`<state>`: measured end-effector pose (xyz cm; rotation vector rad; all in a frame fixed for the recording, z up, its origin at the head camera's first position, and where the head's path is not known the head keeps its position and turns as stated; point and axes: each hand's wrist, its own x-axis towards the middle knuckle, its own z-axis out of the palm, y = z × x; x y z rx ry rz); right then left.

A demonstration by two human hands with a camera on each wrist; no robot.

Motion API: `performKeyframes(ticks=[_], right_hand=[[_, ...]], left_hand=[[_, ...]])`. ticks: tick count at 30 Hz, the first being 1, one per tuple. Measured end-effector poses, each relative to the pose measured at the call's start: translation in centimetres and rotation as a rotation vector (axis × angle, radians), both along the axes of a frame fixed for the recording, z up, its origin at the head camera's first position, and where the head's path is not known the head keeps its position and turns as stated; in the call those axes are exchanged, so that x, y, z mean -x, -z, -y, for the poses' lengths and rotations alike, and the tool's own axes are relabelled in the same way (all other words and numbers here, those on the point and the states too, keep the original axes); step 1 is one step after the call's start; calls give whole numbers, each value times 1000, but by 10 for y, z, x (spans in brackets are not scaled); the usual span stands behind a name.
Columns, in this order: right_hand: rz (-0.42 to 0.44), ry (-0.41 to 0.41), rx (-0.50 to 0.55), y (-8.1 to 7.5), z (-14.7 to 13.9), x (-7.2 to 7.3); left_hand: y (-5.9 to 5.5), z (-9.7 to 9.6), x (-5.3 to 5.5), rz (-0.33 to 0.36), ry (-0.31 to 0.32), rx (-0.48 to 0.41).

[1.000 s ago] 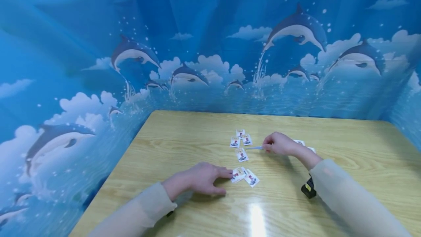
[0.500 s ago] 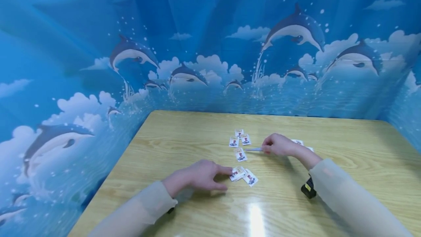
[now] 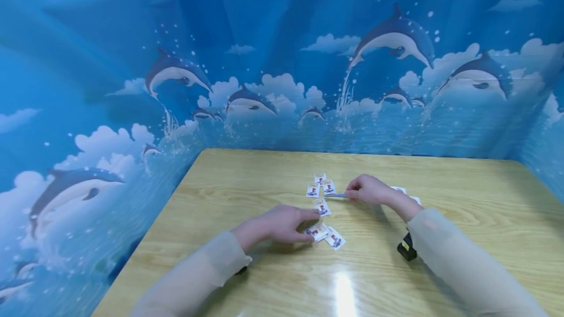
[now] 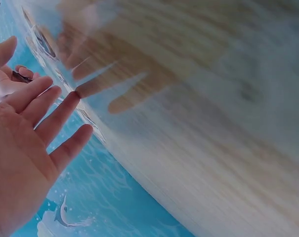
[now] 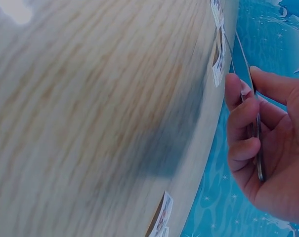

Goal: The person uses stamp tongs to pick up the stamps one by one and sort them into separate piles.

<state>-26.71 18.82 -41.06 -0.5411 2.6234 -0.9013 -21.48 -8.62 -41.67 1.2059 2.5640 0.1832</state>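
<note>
In the head view my right hand grips a pair of slim metal tweezers. Their tips point left, beside a small group of printed cards. From the right wrist, the two thin arms of the tweezers show between thumb and curled fingers, tips apart. My left hand reaches in with fingers extended. Its index fingertip is at a single card, and its thumb is by a nearer overlapping pair of cards. In the left wrist view the left hand has its fingers spread, with nothing in them.
More cards lie right of centre, partly behind the right forearm. A black wrist device hangs below the right sleeve. The wooden table ends at a blue dolphin curtain at the back and left.
My left hand has moved forward from the near cards to the single card. The right hand has shifted slightly left and forward, bringing the tweezers' tips closer to the far cards.
</note>
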Motion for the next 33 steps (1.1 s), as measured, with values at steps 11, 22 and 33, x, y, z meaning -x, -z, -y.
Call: performKeyframes(ticks=[11, 22, 33], right_hand=[[-51, -34, -70, -5, 3, 7], [-26, -68, -83, -5, 7, 15], [62, -103, -17, -6, 2, 16]], left_hand=[[-1, -10, -2, -63, 19, 48], [1, -5, -3, -59, 17, 39], [2, -5, -5, -59, -13, 75]])
